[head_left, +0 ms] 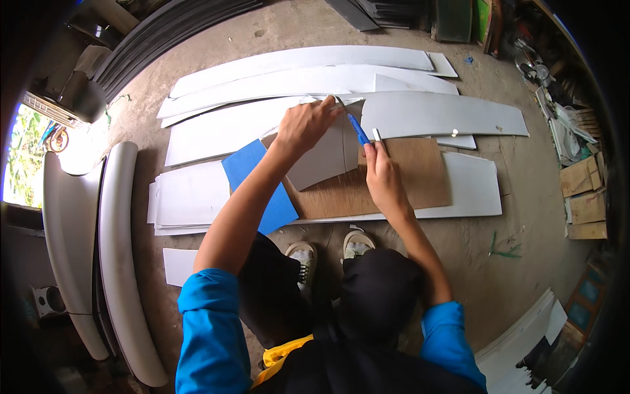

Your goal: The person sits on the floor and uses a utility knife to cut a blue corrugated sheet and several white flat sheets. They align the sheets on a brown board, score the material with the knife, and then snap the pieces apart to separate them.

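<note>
Grey sheet piece (321, 161) lies on the brown board (420, 174), frame centre. Left hand (305, 125) presses flat on its top edge, fingers bent, pinning it. Right hand (384, 177), at 3 o'clock of the piece, is closed around a blue-handled knife (359, 130), blade tip at the piece's upper right edge. Blue textured sheet (252, 174) sits at 9 o'clock. White panels (308, 82) stacked at 12 o'clock on concrete floor (512, 236).

Bright blue sleeves (209, 315) pushed up to elbows, forearms bare. Black trousers (380, 295) over both knees. Yellow fabric strip (282, 358) at waist. Light canvas shoes (357, 243), white toe caps, dark laces. Left hand (305, 125) and right hand (384, 177) ungloved.
</note>
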Demonstrator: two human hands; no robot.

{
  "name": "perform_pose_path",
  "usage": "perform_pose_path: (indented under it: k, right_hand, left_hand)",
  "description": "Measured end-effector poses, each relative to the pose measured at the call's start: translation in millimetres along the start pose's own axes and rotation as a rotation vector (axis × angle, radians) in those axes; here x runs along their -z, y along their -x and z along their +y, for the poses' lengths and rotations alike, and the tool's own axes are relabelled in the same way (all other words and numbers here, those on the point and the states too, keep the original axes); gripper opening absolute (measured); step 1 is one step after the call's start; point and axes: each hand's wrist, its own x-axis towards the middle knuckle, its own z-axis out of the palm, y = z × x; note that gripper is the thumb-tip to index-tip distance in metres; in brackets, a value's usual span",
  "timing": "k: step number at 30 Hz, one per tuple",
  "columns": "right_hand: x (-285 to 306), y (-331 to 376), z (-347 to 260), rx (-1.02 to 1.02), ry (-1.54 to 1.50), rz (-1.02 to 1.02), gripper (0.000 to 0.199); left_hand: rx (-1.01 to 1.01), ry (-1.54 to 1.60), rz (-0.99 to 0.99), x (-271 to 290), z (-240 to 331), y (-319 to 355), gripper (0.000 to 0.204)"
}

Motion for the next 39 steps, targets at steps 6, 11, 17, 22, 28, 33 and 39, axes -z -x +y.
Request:
perform_pose_path:
  k: [6,11,17,22,28,33,39]
  right_hand:
    - [-3.6,-1.9,1.1,0.022,0.072,-0.02,0.026]
    - [-4.1,-2.8,2.1,0.054,0.112,-0.029,0.025]
    - [-5.2,-3.0,-0.6,0.049,0.164,-0.041,0.026]
    - [-2.8,-7.0,-19.9,-0.032,0.293,-0.111,0.03]
    - [-0.4,-29.0,-32.2,-0.045,0.303,-0.143,0.032]
    - [-1.6,-22.3,-34.4,-0.048,0.319,-0.194,0.034]
    - [-5.8,-23.3,-32.9,0.001,0.352,-0.142,0.034]
  left_hand:
    - [0.089,0.029,-0.033,3.1,2.0,-1.8,0.035]
    - [0.111,0.009,-0.039,2.3,0.9,-5.2,0.035]
    - [0.077,0.016,-0.035,-0.7,-2.7,-6.4,0.034]
    - [0.069,0.016,-0.061,-1.3,-3.9,-4.5,0.032]
    - [-0.004,0.049,0.004,-2.6,-1.8,0.5,0.029]
    - [0.042,0.008,-0.031,-1.4,-4.0,0.8,0.029]
    - [0.049,0.054,-0.042,-1.6,-6.7,1.3,0.027]
